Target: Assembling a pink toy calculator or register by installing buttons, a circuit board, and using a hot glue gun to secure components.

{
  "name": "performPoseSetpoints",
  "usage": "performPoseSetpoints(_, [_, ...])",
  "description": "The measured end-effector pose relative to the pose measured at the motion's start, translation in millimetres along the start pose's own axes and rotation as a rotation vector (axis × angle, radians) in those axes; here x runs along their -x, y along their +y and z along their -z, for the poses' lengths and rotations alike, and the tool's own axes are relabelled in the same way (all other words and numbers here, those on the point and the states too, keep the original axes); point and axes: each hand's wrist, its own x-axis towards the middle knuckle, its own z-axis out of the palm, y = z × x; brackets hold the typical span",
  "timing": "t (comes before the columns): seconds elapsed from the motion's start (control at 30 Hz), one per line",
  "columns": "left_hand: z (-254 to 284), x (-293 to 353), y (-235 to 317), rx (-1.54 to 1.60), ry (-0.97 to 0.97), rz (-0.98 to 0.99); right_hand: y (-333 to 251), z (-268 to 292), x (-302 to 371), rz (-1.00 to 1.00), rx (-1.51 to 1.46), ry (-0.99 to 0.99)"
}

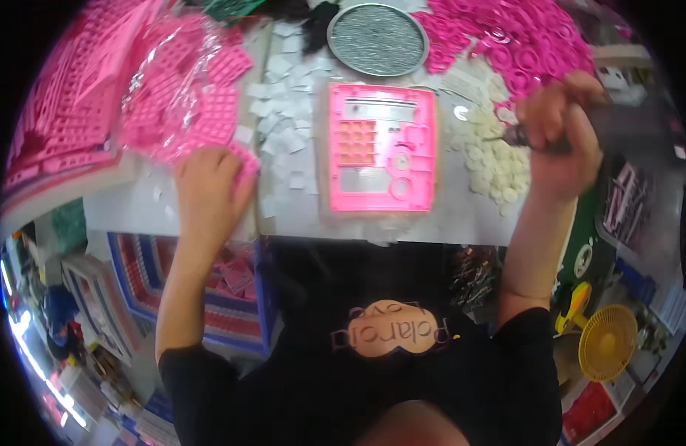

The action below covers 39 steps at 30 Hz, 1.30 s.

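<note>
In front of me a pink plastic casing lies with its inside facing up, on a pale base. It has a grid of small square openings, a flat rectangular window and round rings. At the edge of the bagged pile on the left, my left hand has its fingers and thumb closed around a pink grid piece, mostly covered by the hand. My right hand is raised at the right, wrapped around a dark power screwdriver, blurred, its narrow tip pointing left above cream-coloured round parts.
Small white squares are scattered left of the casing. Behind it stands a round dish of metal pins or screws. Magenta rings are heaped at the far right, pink panels at the far left. A yellow fan stands lower right.
</note>
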Motion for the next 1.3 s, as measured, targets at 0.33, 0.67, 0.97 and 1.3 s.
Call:
performPoseSetpoints(0.33, [8.5,-2.0,60.8,1.530,-0.074,0.590,15.4,-34.8,28.3,0.558,0.888,0.368])
performPoseSetpoints(0.67, [-17.0,-4.3,99.6,2.174,-0.477,0.832,44.0,-81.8,69.6,0.236,0.919,-0.359])
performPoseSetpoints(0.97, [-14.8,-1.3,70.4,1.260,-0.194,0.461,59.2,-79.1,24.8,-0.113,0.823,-0.552])
performPoseSetpoints(1.3, [-21.5,1.8,61.4,1.259,-0.132,0.481,106.8,-66.2,-2.2,-0.069,1.140,-0.585])
